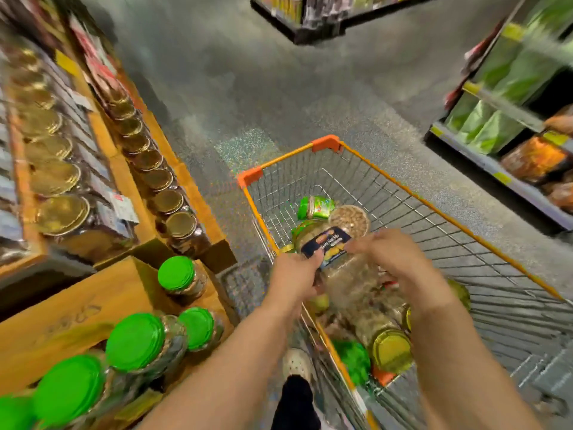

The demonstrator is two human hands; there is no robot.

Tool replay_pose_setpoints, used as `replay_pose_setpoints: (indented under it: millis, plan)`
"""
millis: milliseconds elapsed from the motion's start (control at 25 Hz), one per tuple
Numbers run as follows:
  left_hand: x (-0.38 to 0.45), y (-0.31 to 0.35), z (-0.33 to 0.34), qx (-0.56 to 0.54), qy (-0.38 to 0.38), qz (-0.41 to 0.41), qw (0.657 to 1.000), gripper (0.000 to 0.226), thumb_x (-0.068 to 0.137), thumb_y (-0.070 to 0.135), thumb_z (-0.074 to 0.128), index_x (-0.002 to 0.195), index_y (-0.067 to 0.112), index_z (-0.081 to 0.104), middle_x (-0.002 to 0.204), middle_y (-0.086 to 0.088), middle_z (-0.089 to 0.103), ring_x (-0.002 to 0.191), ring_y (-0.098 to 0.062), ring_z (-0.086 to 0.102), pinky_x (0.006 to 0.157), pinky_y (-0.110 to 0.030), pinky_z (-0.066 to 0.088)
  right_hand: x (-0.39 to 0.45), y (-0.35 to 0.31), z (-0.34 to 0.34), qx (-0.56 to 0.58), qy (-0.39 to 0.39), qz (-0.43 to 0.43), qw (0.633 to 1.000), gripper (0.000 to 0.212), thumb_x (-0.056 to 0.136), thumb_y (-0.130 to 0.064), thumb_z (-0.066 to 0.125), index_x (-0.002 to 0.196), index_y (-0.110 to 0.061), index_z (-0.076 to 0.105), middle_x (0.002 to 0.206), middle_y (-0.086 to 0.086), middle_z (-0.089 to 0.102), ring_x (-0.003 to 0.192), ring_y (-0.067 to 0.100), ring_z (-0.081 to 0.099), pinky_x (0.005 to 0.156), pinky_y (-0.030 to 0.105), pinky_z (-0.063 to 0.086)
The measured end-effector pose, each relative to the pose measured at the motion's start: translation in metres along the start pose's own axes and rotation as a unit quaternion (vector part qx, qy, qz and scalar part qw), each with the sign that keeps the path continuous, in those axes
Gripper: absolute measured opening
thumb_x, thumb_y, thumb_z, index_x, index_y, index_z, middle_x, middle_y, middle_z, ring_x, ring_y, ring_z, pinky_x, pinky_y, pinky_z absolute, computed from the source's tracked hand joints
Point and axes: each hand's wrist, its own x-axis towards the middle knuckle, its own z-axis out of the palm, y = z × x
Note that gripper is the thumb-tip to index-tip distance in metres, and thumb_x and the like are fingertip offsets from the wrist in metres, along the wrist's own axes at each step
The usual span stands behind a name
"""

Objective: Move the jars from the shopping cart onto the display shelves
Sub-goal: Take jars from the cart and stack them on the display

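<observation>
At the far left of the frame we note wooden display shelves running from upper left toward the centre, stocked with rows of gold-lidded jars. Lower left, a wooden crate top carries green-lidded jars standing upright in a line, with one more set apart behind them.

Moving toward the centre, the left hand reaches over the near rim of the shopping cart; its fingers curl round the left side of a large clear jar with a dark blue label. The jar lies tilted within the cart, base toward the far end. Just right of it, the right hand meets the jar's right side, fingers bent over the label edge. Motion blur prevents us from confirming how firmly either hand grips.

Within the cart we record further stock: a small green-lidded jar on its side near the far end, touching the held jar's base, and a gold-lidded jar lying at the near end below the right forearm, beside a blurred green item we cannot identify.

At the right edge, grey shelving holds green packets above and orange-brown packets below. The floor is speckled grey.
</observation>
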Motion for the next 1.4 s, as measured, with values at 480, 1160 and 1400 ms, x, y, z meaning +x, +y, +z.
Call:
replay_pose_setpoints:
  millis: [480, 1160, 1400]
  plan:
    - [-0.245, 0.008, -0.376, -0.061, 0.169, 0.250, 0.951, 0.010, 0.088, 0.008, 0.071, 0.083, 0.017, 0.073, 0.084, -0.008, 0.074, 0.078, -0.021, 0.067, 0.069, -0.037, 0.057, -0.257, -0.135, 0.298, 0.042, -0.241, -0.193, 0.950, 0.017, 0.082, -0.026, 0.076, 0.079, -0.009, 0.073, 0.056, -0.002, 0.064, 0.041, 0.005, 0.053, 0.049, 0.019, 0.046]
    - [-0.467, -0.103, -0.688, -0.044, 0.419, 0.367, 0.829, 0.060, 0.081, 0.005, 0.079, 0.136, 0.010, 0.056, 0.125, 0.002, 0.067, 0.112, 0.000, 0.062, 0.092, -0.021, 0.052, -0.500, -0.182, 0.602, -0.039, -0.468, -0.321, 0.822, 0.031, 0.071, -0.029, 0.085, 0.091, -0.013, 0.066, 0.094, 0.005, 0.073, 0.086, 0.018, 0.073, 0.078, 0.037, 0.061]
    - [-0.448, -0.083, -0.789, -0.029, 0.408, 0.337, 0.848, 0.081, 0.078, 0.007, 0.082, 0.149, 0.014, 0.042, 0.145, 0.002, 0.053, 0.132, -0.009, 0.050, 0.110, -0.040, 0.043, -0.488, -0.215, 0.698, -0.034, -0.463, -0.356, 0.811, 0.064, 0.058, -0.037, 0.090, 0.111, -0.009, 0.070, 0.107, 0.003, 0.073, 0.096, 0.019, 0.071, 0.080, 0.039, 0.061]
